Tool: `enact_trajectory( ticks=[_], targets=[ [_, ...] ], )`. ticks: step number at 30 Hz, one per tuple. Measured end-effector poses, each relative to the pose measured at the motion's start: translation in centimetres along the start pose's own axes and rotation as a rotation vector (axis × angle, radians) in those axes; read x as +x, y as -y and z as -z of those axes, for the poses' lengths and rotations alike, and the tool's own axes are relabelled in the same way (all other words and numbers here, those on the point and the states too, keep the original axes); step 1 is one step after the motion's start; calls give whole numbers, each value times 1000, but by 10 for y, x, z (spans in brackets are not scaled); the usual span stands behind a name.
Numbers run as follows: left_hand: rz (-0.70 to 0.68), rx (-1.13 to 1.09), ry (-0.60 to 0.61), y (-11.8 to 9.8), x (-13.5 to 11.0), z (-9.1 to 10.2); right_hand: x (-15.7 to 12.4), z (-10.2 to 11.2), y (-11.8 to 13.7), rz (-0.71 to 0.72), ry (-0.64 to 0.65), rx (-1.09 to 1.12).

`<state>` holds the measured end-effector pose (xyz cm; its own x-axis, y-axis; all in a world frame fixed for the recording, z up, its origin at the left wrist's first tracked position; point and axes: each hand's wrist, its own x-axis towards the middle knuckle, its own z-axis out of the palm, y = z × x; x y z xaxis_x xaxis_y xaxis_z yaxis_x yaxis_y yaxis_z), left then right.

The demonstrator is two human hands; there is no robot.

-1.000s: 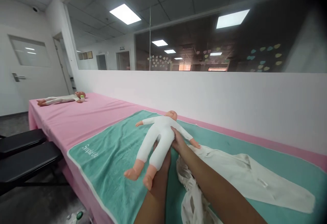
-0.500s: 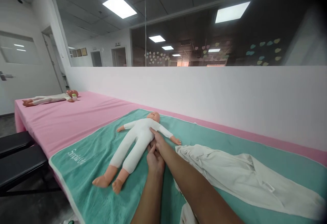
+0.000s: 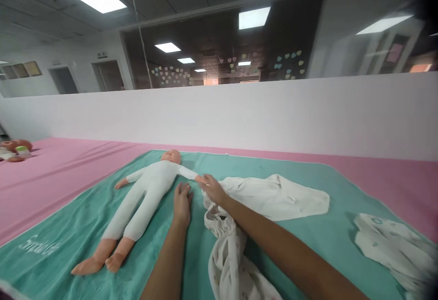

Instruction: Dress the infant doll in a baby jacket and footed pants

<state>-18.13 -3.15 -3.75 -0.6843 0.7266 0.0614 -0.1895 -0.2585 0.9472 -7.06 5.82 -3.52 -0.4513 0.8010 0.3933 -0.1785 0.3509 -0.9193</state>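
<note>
A baby doll point(image 3: 143, 195) in a white bodysuit lies on its back on a teal towel point(image 3: 308, 236), head toward the wall. My left hand point(image 3: 181, 201) rests flat and open on the towel just right of the doll's torso. My right hand point(image 3: 212, 189) sits at the doll's outstretched hand, where the edge of a crumpled white garment point(image 3: 270, 195) begins; its fingers look loosely curled there. That garment trails down toward me between my forearms.
The towel covers a pink table point(image 3: 61, 172) against a white half wall with glass above. A second patterned white garment point(image 3: 386, 245) lies at the right. Another doll's head point(image 3: 13, 147) shows at the far left edge.
The doll was lowered flat onto the towel. My hands came off its torso: the left now lies on the towel, the right moved to the doll's hand. My view swung right.
</note>
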Motion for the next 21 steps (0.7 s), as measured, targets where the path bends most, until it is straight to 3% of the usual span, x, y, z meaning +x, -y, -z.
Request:
enact_trajectory(
  ticks=[2, 5, 7, 8, 11, 15, 18, 21],
  targets=[
    [-116, 279, 110, 3, -7, -12, -29, 93, 10, -17, -219, -108],
    [-313, 718, 322, 6, -15, -23, -81, 226, 27, -82, -578, -714],
    [-414, 990, 378, 9, -17, -26, -112, 286, 36, -213, -649, -1063],
    [-447, 1103, 380, 10, -17, -26, -123, 304, 39, -311, -637, -1155],
    [-473, 1301, 349, 14, -16, -25, -138, 319, 40, -472, -561, -1223],
    [-443, 1283, 336, 10, -22, -28, -132, 296, 40, -391, -559, -1038],
    [-393, 945, 300, -2, -37, -37, -130, 273, 52, -327, -556, -913],
    [-275, 360, 368, -17, -55, -45, -135, 240, 75, -210, -506, -747]
  ],
)
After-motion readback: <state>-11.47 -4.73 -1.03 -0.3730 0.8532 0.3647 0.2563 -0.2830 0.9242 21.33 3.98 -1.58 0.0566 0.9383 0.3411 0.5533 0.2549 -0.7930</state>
